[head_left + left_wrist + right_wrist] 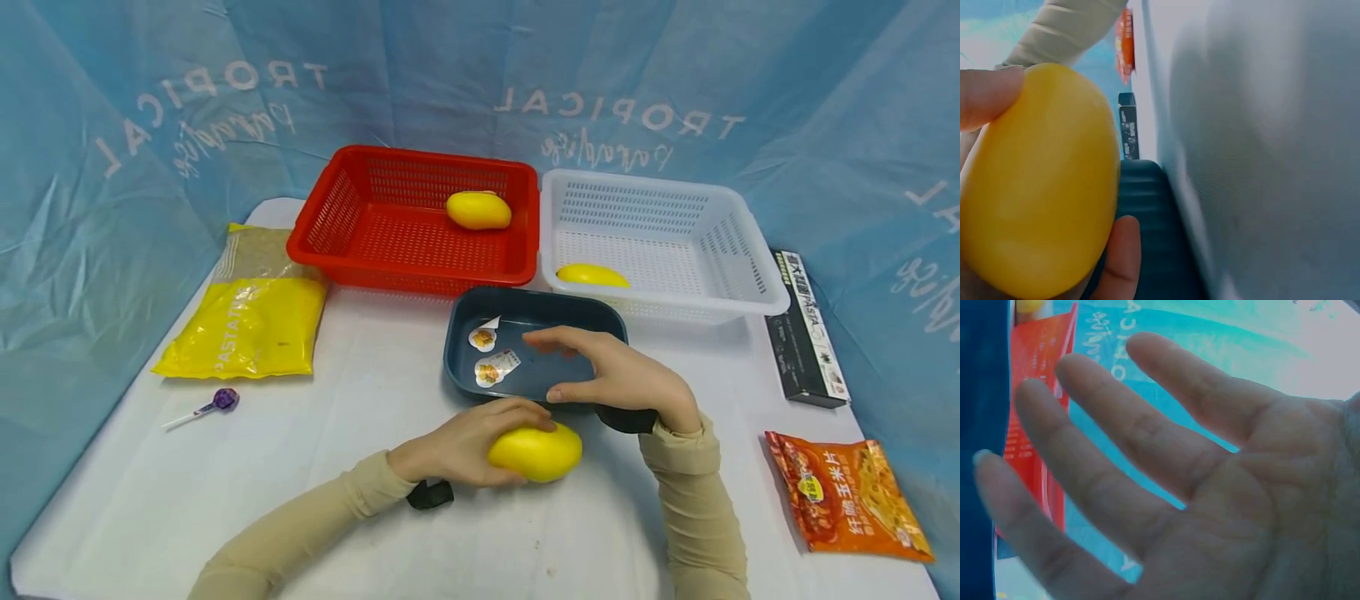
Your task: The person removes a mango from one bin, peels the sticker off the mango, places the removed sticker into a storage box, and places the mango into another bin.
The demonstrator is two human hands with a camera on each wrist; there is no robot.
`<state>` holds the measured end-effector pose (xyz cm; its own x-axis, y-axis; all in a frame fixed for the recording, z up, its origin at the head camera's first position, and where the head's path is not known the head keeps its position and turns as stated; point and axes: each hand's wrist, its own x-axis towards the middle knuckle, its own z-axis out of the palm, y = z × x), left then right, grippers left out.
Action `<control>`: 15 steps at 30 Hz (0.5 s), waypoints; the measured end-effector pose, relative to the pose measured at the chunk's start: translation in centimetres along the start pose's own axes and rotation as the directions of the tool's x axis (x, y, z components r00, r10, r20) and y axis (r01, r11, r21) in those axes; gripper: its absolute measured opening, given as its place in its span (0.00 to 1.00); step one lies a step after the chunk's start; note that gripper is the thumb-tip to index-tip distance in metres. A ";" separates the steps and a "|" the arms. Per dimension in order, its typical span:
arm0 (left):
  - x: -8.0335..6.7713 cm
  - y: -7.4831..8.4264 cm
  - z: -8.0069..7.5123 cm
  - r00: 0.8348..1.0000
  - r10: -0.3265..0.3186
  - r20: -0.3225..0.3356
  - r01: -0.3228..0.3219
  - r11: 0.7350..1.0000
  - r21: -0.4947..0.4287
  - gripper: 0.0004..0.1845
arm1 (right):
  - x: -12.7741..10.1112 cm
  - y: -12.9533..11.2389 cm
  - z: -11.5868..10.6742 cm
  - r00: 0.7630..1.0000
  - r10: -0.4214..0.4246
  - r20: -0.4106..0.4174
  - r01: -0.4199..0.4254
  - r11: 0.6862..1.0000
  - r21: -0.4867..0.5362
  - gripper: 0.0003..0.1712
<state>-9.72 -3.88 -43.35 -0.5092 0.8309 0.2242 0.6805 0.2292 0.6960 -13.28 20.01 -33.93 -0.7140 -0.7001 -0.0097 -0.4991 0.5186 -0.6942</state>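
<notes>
My left hand (480,437) grips a yellow mango (536,452) on the white table, just in front of the dark blue tray (457,350). The left wrist view shows the same mango (1038,181) filling the frame, with fingers (1116,259) curled round it. My right hand (600,375) hovers over the tray's near right part, fingers straight and holding nothing; its open palm (1210,487) fills the right wrist view. Two small stickers (491,358) lie in the tray. One mango (478,210) sits in the red basket (337,221), another (592,275) in the white basket (742,275).
A yellow pasta bag (247,321) and a purple lollipop (213,404) lie at the left. A black pasta box (806,329) and an orange snack packet (851,492) lie at the right. Blue cloth surrounds the table.
</notes>
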 end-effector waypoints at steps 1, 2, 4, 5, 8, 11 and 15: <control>0.2 0.1 0.0 1.000 0.006 0.001 -0.006 1.000 -0.007 0.32 | 0.0 0.1 -0.1 1.000 0.008 -0.018 -0.007 1.000 0.006 0.36; 0.3 0.1 0.0 1.000 0.012 0.001 -0.012 1.000 -0.014 0.32 | -0.1 0.3 -0.3 0.999 0.018 -0.037 -0.017 1.000 0.017 0.36; 0.6 0.3 0.0 1.000 0.026 -0.003 -0.026 0.999 -0.026 0.32 | -0.4 0.9 -0.6 0.996 0.050 -0.080 -0.048 0.999 0.027 0.36; 0.7 0.3 -0.1 0.999 0.032 -0.008 -0.032 0.999 -0.032 0.32 | -0.7 1.4 -0.8 0.992 0.072 -0.104 -0.069 0.997 0.027 0.36; 1.0 0.5 -0.4 0.998 0.048 -0.032 -0.049 0.998 -0.037 0.32 | -1.3 2.8 -1.6 0.974 0.120 -0.191 -0.115 0.993 0.038 0.35; 1.4 0.6 -0.7 0.997 0.061 -0.047 -0.063 0.997 -0.041 0.32 | -2.0 4.1 -2.5 0.945 0.162 -0.285 -0.154 0.987 0.052 0.35; 2.1 0.6 -1.2 0.994 0.089 -0.064 -0.092 0.995 -0.039 0.32 | -3.1 5.6 -3.6 0.880 0.227 -0.417 -0.203 0.974 0.102 0.36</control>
<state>-10.98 -2.57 -41.62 -0.4793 0.8137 0.3288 0.7033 0.1320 0.6985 -15.66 26.86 -35.17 -0.9463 -0.2939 0.1343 -0.2915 0.5970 -0.7474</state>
